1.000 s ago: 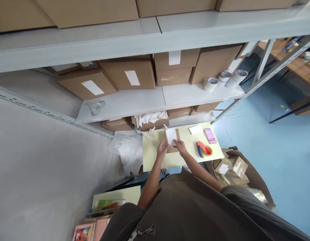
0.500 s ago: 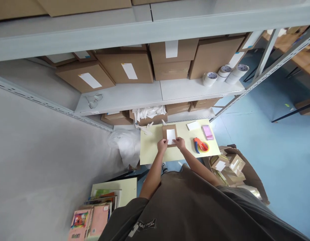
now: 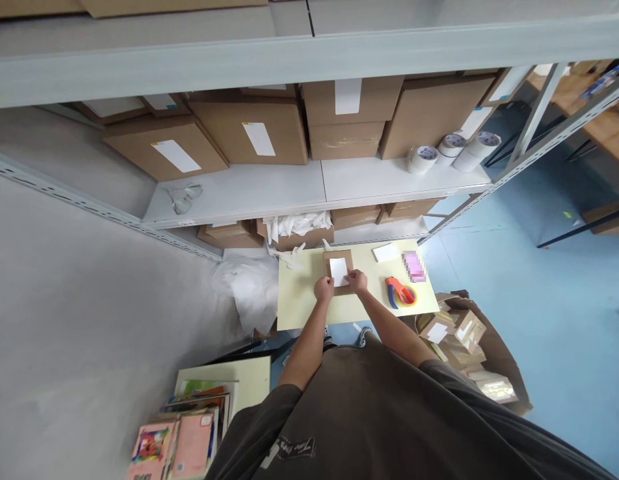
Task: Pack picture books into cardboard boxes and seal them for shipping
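My hands are at the near edge of a small kraft envelope (image 3: 331, 262), which lies on a pale yellow board (image 3: 299, 300). A white label (image 3: 339, 271) sits on the envelope's face. My left hand (image 3: 324, 289) grips the envelope's lower left part. My right hand (image 3: 358, 281) pinches at the label's lower right corner, hiding that corner. To the right lie an orange and blue tape dispenser (image 3: 399, 292), a pixelated pink item (image 3: 414, 267) and a white card (image 3: 386, 253).
Grey metal shelves (image 3: 239, 203) hold cardboard boxes and several rolls of tape (image 3: 420, 160) above the board. A white plastic bag (image 3: 247, 293) lies to the left. A torn cardboard box of parcels (image 3: 464, 340) stands at right, and books (image 3: 174, 440) are stacked near my left arm.
The envelope has turned from a tilted position to sit square on the board. My hands have stayed on it, and the view has shifted slightly.
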`<state>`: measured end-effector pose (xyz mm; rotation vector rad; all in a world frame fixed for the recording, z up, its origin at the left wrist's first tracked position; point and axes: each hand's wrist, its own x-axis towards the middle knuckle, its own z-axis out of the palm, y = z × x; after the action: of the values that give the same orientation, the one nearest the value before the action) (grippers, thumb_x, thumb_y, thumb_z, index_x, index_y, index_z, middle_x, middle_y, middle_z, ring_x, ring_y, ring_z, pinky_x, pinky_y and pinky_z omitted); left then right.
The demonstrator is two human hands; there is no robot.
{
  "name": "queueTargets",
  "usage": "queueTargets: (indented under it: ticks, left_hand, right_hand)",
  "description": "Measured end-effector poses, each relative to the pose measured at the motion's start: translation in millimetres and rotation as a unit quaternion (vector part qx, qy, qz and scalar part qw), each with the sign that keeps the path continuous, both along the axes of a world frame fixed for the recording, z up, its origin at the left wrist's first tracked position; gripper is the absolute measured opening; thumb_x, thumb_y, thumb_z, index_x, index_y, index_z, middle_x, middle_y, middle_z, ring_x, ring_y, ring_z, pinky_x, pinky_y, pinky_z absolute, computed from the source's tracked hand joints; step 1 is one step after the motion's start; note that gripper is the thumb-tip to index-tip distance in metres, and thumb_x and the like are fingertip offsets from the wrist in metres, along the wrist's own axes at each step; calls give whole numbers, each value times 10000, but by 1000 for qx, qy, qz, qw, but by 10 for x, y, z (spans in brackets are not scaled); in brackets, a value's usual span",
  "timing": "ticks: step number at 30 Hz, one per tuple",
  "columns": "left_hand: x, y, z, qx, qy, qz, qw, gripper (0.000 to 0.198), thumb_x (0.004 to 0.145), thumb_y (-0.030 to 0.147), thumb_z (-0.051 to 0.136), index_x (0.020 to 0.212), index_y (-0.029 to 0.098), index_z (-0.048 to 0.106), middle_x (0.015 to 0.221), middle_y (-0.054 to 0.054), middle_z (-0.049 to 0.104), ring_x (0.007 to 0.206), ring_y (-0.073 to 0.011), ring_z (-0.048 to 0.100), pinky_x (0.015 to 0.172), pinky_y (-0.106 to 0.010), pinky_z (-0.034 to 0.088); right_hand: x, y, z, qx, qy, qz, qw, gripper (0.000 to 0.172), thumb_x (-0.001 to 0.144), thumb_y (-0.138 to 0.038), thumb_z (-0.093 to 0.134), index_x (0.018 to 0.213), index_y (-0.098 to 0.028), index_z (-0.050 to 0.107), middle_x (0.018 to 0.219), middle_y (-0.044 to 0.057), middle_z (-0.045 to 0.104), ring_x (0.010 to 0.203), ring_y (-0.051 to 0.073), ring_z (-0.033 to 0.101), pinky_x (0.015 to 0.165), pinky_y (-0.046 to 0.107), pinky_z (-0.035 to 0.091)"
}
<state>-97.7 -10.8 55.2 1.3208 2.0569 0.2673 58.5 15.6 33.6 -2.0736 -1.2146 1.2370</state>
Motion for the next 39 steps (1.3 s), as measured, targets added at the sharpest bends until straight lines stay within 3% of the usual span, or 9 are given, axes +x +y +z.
queueTargets:
  ticks: [10,13,16,20,23,25,29,33,39]
  left_hand:
    - [-10,105,-149,-22,17,-18,999,272,1029,357,604,936,211,814,1080,-124,808,978,-243,712,755,-300,418]
    - [-1,134,-163,-38,39,-17,998,283,1026,385,602,986,191,804,1086,-155,790,1001,-273,713,798,-322,456]
    - [10,161,-158,-15,73,-39,996,289,1018,370,613,1146,166,773,1179,-193,755,1127,-312,684,917,-367,502]
    - [31,189,-208,74,68,-176,979,492,1031,251,536,1518,236,605,1627,-162,519,1540,-315,409,1182,-438,428]
    - [9,218,-306,42,56,-226,972,665,1047,334,495,1699,290,371,1804,-79,232,1669,-334,149,1247,-546,375]
    - [-35,243,-384,19,42,-230,972,712,1045,388,492,1726,308,300,1821,-56,164,1682,-340,90,1243,-581,382]
    - [-134,276,-542,23,-19,-216,976,746,1025,469,561,1714,305,328,1821,-76,153,1687,-340,45,1253,-561,375]
    - [-252,287,-680,58,-106,-178,977,792,992,506,632,1692,248,367,1810,-144,175,1684,-357,17,1313,-570,242]
    - [-848,243,-712,80,-258,-57,961,784,878,501,789,1565,211,548,1768,-176,297,1673,-377,117,1337,-545,163]
  right_hand:
    - [-49,9,-66,-12,-117,67,991,157,897,-258,734,881,-255,578,904,37,746,821,212,688,685,278,456]
    - [-54,50,-21,-45,-180,127,974,116,963,-312,716,1000,-246,628,935,73,751,872,240,699,727,303,455]
    - [-64,41,13,-3,-236,198,951,249,1002,-305,672,1244,-247,653,1142,128,753,1082,274,679,858,334,487]
    - [-77,-88,-40,67,-273,297,913,476,1050,-255,534,1525,-271,576,1678,139,454,1504,335,412,1084,424,463]
    - [-39,-172,-154,43,-254,328,909,572,1070,-259,459,1642,-276,463,1814,85,193,1635,386,205,1191,526,391]
    - [26,-194,-259,45,-218,328,918,627,1053,-279,484,1676,-270,410,1825,84,141,1652,388,177,1222,556,365]
    - [196,-241,-533,80,-124,226,963,687,1037,-381,502,1684,-184,381,1778,161,277,1634,341,287,1262,526,364]
    - [242,-337,-733,62,-13,157,986,723,985,-426,564,1646,-164,436,1625,184,530,1516,341,501,1232,530,427]
    - [-78,-381,-540,206,38,189,959,569,942,-479,634,1453,-231,672,1452,148,681,1408,335,592,1225,535,444]
